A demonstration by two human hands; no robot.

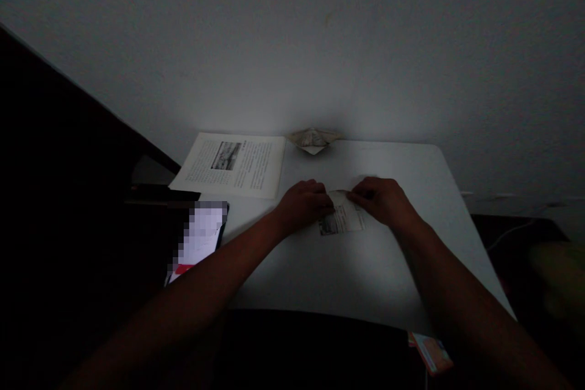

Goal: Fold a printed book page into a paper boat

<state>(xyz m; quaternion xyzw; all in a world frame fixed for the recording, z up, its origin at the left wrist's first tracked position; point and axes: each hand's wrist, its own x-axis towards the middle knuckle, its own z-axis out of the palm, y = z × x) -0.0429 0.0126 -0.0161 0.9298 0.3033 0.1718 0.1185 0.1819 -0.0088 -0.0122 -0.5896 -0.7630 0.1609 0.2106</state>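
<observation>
Table [365, 280], white, set against a pale bare wall [292, 42] in a dim room. Near its centre rests a folded paper [343, 219], small and printed with fine text and a dark picture. The left hand [301, 204] pinches the paper's upper left corner; the right hand [384, 201] grips its upper right edge, fingers curled. A printed sheet [233, 164] lies at the far left corner, with a paper boat [313, 139] just beside it at the wall, both well apart from the hands. A phone [198, 241] with a lit screen sits at the left edge; a card [432, 353] shows at the near right edge. Bare tabletop surrounds the paper on the near and right sides.
</observation>
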